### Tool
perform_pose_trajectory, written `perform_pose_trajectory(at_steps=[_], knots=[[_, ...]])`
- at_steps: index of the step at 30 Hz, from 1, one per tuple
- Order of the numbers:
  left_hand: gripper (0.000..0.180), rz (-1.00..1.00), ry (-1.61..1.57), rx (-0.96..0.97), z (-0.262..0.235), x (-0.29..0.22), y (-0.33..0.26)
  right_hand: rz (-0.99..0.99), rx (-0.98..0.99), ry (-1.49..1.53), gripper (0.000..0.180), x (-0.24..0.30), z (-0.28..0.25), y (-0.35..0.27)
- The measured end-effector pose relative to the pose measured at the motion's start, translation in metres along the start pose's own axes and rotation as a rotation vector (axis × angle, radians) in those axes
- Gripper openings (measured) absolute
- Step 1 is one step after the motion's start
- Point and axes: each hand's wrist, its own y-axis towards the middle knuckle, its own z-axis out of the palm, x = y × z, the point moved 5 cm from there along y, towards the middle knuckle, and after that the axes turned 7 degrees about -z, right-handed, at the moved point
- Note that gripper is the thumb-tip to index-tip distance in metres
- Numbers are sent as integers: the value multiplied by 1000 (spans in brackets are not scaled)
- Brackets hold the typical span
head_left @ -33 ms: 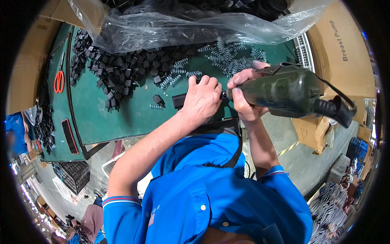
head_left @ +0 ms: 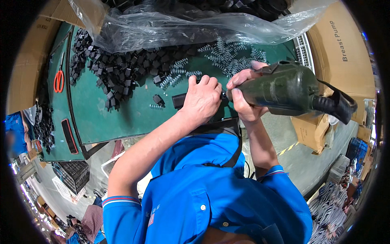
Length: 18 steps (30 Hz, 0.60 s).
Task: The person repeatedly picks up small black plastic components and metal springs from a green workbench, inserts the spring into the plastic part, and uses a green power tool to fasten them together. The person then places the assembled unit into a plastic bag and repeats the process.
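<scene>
My left hand [head_left: 203, 99] is closed around a black plastic part [head_left: 178, 101] at the table's near edge, covering most of it. My right hand [head_left: 247, 94] grips a dark green electric screwdriver [head_left: 286, 89], held sideways with its tip pointing left at the part. The tip meets the part's right end beside my left fingers; the exact contact is hidden. Left of my left hand lie a small black block [head_left: 158, 100] and a single metal spring [head_left: 156, 107]. Just beyond it are a few more springs [head_left: 172, 80].
A pile of black blocks [head_left: 118, 69] covers the back left of the green table [head_left: 130, 128]; a heap of springs [head_left: 231, 57] lies behind my right hand. Clear plastic sheeting [head_left: 195, 28] hangs at the back. Orange-handled scissors [head_left: 59, 81] lie left, a cardboard box [head_left: 345, 53] stands right.
The rear end of the screwdriver and its cord have shifted slightly. Both hands stay in the same place, and the part has not visibly moved.
</scene>
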Motion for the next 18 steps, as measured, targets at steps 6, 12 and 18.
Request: perform_pose_trajectory(at_steps=[6, 12, 18], knots=[[21, 2, -26, -2, 2, -1, 0, 132, 40, 67, 66, -7, 1, -7], [32, 2, -37, 62, -5, 1, 0, 265, 77, 350, 72, -15, -12, 8], [38, 38, -26, 85, -11, -5, 2, 506, -447, 79, 61, 12, -106, 12]])
